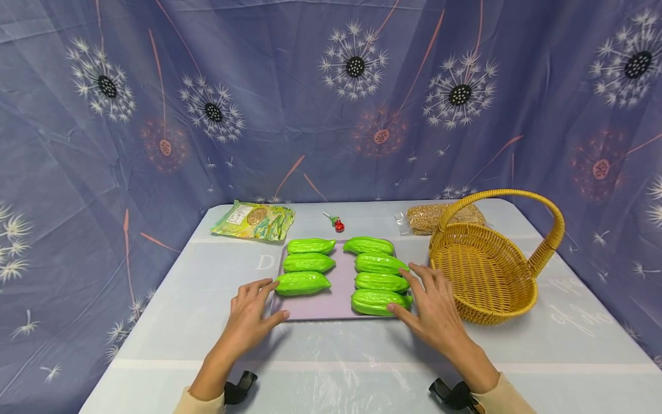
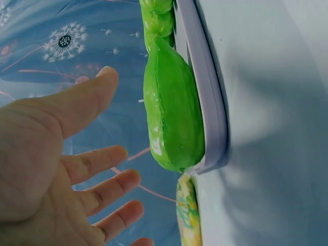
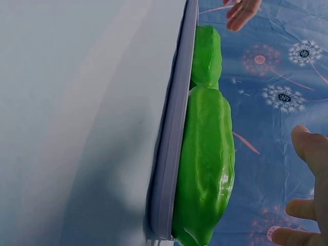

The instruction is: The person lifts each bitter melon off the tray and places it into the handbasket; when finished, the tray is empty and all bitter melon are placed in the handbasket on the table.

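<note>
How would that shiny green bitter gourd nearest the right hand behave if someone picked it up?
The glossy green ridged gourd on the flat lilac tray looks like moulded plastic, so it is probably stiff and light for its size. Its shine suggests a somewhat slippery surface. Its rounded, tapered body could roll a little if pushed sideways, though the ridges may check that.

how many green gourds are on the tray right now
7, all on the purple tray: three in the left column and four in the right. None seem hidden.

Staged recording set, dandelion-print backdrop cloth [image 1: 331, 103] hung around a covered table [image 1: 362, 356]
</note>
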Tool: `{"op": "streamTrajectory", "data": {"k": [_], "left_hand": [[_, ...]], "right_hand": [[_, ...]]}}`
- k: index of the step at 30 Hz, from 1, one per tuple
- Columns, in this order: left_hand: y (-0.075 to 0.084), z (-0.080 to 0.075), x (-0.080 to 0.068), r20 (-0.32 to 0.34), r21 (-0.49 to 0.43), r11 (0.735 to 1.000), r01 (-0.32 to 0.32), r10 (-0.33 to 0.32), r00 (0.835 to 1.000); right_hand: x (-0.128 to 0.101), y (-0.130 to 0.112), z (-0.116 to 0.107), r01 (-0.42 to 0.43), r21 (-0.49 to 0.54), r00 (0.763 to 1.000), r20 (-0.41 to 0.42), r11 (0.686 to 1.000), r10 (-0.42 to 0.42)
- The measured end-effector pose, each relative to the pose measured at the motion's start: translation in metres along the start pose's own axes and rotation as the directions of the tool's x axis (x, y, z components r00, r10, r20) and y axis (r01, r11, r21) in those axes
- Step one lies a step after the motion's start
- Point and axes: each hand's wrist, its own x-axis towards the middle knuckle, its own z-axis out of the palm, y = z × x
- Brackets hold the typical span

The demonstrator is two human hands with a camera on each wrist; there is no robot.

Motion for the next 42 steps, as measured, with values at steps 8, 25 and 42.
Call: {"op": "streamTrajectory", "data": {"k": [8,25,42], "left_hand": [[-0.009,-0.002,0.004,0.044,-0.077,0.996,0.05,-0.046,0.998],[-0.03,0.002,0.008,0.172,-0.199,0.974,0.108,-0.074,0.982],[-0.035,0.013,0.009,0.187,-0.207,0.969,0.134,-0.095,0.978]], "right_hand": [[-0.002,-0.001,0.002,-0.007,0.013,1.0,0.019,1.0,0.007],[-0.004,0.0,0.007,-0.023,0.076,0.997,0.076,0.997,0.017],[-0.005,0.001,0.016,0.001,0.144,0.994,0.11,0.99,-0.017]]}}
